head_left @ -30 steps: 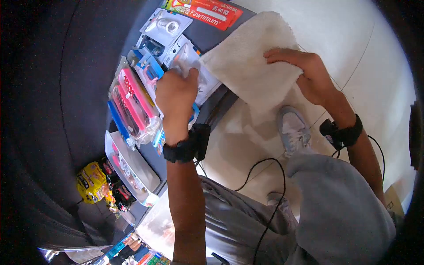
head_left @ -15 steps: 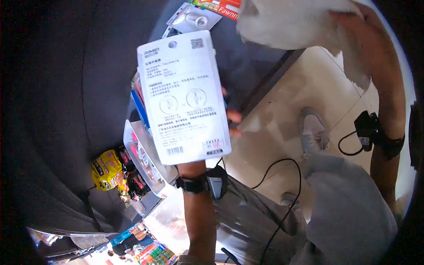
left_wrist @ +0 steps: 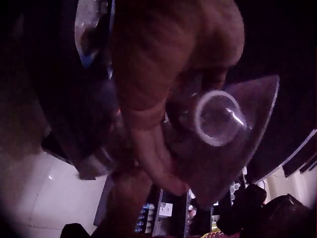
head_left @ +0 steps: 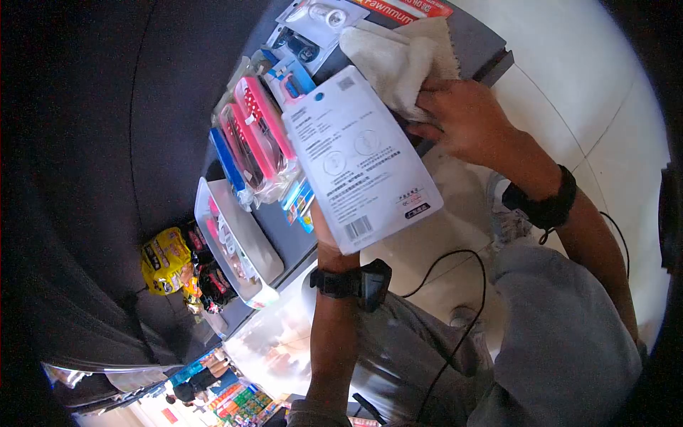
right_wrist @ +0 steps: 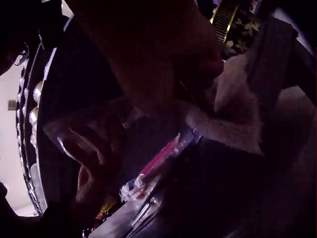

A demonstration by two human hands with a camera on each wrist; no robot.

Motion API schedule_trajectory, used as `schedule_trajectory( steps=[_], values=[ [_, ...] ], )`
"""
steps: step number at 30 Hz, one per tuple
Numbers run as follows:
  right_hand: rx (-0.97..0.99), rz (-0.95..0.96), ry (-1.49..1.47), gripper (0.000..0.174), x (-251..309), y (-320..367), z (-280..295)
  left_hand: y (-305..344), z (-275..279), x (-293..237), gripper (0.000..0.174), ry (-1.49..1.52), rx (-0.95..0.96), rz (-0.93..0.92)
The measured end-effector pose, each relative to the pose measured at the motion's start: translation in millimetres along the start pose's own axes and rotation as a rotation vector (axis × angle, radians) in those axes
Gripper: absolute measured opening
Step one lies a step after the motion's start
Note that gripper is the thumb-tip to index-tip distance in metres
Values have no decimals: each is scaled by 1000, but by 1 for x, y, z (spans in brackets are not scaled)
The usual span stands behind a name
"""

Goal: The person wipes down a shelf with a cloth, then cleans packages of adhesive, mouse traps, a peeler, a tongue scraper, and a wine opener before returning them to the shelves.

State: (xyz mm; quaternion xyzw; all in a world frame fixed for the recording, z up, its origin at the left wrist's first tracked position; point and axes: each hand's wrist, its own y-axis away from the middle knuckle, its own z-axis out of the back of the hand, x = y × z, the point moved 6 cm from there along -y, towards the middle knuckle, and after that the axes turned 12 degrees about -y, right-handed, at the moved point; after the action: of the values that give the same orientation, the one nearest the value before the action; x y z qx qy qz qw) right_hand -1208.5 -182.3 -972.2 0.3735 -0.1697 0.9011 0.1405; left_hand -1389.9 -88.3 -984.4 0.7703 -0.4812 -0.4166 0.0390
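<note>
A blister pack [head_left: 363, 160] faces up with its white printed back, bearing text, two circle drawings and a barcode. My left hand [left_wrist: 153, 94] holds it from below, mostly hidden behind the card in the head view. In the left wrist view, its clear plastic with a round moulded shape [left_wrist: 218, 118] shows beside the fingers. My right hand [head_left: 469, 124] grips a bunched cream cloth [head_left: 402, 64] just past the pack's upper right edge. The cloth's lower part overlaps the dark shelf.
Bagged pink cases [head_left: 263, 124] and a blue item [head_left: 229, 167] lie on the dark shelf [head_left: 491, 60]. A white bin [head_left: 260, 249] of small goods stands nearer me, beside yellow packets [head_left: 167, 260]. More carded packs [head_left: 320, 18] and a red Fawnmum package [head_left: 420, 8] lie farther off.
My left hand has lifted the blister pack off the shelf, turned its back upward and tilted it. My right hand swung the cloth away, then brought it back, bunched, beside the pack.
</note>
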Motion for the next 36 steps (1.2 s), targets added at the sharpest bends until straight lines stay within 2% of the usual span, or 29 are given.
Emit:
schedule_trajectory(
  steps=[1, 3, 5, 8, 11, 14, 17, 20, 23, 26, 29, 32, 36],
  values=[
    [11, 3, -14, 33, 1, -1, 1, -3, 0, 4, 65, 8, 23, 7],
    [36, 8, -37, 34, 1, -1, 5, -9, -12, 10, 62, 55, 275, 56],
    [56, 11, -54, 35, 0, -2, 8, -9, -25, 12, 56, 106, 414, 111],
    [9, 59, -145, 36, 3, 0, 14, -8, -30, 9, 55, 134, 384, 152],
    [-100, 155, -170, 38, 8, 4, 15, -8, -11, 0, 54, 49, 340, 111],
    [-84, 170, -43, 37, 19, 2, 13, -5, -5, -6, 54, 13, 280, 99],
    [250, 75, 140, 34, 13, -8, -10, -6, 7, -12, 55, -3, 251, 46],
    [312, 209, 103, 32, 14, -10, -20, -5, 9, -12, 54, 48, 259, 36],
    [-43, 250, -174, 25, 15, -14, -2, -3, 6, -13, 53, -43, 268, 9],
    [-104, 22, -849, 21, -5, -18, 18, -2, 5, -16, 55, -198, 269, -35],
    [118, -166, -1275, 19, 7, -6, 44, -3, -13, -12, 57, -243, 324, -40],
    [35, -31, -1142, 16, 19, -1, 52, -2, -41, -4, 59, -214, 434, -4],
    [-66, -41, -1093, 17, 14, 1, 49, 0, -74, 6, 63, -156, 578, 51]
  ],
)
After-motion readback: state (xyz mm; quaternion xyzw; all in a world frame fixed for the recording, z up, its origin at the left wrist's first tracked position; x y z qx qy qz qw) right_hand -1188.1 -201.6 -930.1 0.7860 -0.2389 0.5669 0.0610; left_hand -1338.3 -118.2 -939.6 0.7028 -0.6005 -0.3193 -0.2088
